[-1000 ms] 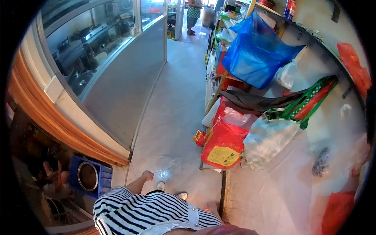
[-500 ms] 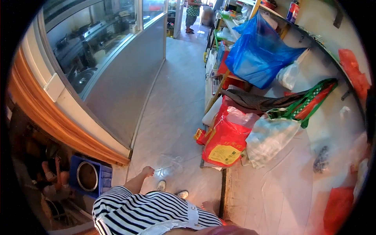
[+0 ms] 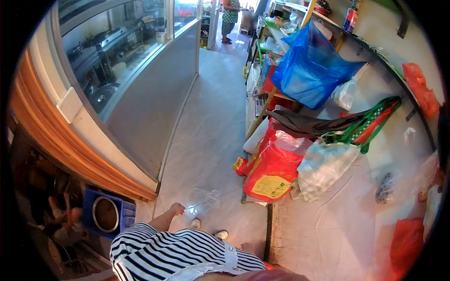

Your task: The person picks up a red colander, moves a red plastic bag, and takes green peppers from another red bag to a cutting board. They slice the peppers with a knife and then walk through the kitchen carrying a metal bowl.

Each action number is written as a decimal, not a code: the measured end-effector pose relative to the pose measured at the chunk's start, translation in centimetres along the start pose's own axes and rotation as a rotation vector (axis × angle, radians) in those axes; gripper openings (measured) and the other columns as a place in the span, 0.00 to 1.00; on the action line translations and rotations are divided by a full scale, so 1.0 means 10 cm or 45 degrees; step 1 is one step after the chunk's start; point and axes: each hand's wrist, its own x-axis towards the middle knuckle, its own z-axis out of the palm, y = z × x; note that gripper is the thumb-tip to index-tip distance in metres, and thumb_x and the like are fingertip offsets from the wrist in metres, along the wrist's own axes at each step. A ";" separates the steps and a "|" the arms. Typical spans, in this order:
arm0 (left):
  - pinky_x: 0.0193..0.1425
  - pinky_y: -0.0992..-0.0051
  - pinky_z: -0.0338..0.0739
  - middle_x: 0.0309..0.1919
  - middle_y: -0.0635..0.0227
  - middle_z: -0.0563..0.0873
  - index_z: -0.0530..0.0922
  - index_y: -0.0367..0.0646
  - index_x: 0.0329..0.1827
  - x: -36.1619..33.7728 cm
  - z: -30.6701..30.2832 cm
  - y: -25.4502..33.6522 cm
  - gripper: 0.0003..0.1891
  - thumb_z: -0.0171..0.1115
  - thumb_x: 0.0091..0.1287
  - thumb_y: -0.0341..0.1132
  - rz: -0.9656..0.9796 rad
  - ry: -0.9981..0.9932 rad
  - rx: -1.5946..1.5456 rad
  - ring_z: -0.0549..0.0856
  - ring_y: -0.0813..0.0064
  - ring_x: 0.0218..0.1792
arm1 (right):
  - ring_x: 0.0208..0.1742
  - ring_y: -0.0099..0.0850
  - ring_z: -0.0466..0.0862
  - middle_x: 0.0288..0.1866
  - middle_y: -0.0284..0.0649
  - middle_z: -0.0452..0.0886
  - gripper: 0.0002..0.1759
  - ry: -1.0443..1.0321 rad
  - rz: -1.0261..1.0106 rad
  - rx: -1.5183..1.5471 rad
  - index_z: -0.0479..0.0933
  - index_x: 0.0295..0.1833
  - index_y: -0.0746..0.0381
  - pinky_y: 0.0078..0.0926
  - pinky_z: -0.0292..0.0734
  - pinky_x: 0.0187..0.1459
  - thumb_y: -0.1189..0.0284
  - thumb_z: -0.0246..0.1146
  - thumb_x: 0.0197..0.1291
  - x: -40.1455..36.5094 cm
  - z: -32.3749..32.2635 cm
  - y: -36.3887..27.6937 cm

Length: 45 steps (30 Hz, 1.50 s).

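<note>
My left hand (image 3: 177, 209) is held low over the floor in front of my striped clothing, its fingers curled together in a pinch. A thin pale line runs from the fingers towards a clear, crumpled plastic bag (image 3: 209, 196), which shows faintly against the shiny tiles. My right hand (image 3: 245, 247) shows only in small part beside my striped garment (image 3: 187, 248). Its fingers are mostly hidden, and I see nothing held there. My shoes (image 3: 220, 233) stand on the tiled floor between the two hands.
A red bag (image 3: 269, 166) and a whitish bag (image 3: 326, 164) stand at right, below a hanging blue plastic bag (image 3: 314, 65). A blue crate (image 3: 123, 213) holding a round metal pot sits lower left, beside another person (image 3: 65, 220). Someone else (image 3: 228, 21) stands down the aisle.
My view has tilted slightly, so the surroundings appear a little lower. My left hand keeps its pinch. At lower left, the other person's arms have shifted.
</note>
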 end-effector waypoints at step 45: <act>0.18 0.70 0.68 0.21 0.65 0.79 0.75 0.40 0.24 0.11 0.09 -0.08 0.10 0.55 0.53 0.38 0.069 -0.101 -0.157 0.78 0.71 0.18 | 0.22 0.34 0.78 0.27 0.47 0.78 0.12 -0.111 0.008 -0.074 0.71 0.36 0.69 0.28 0.75 0.23 0.72 0.49 0.52 0.56 0.19 0.80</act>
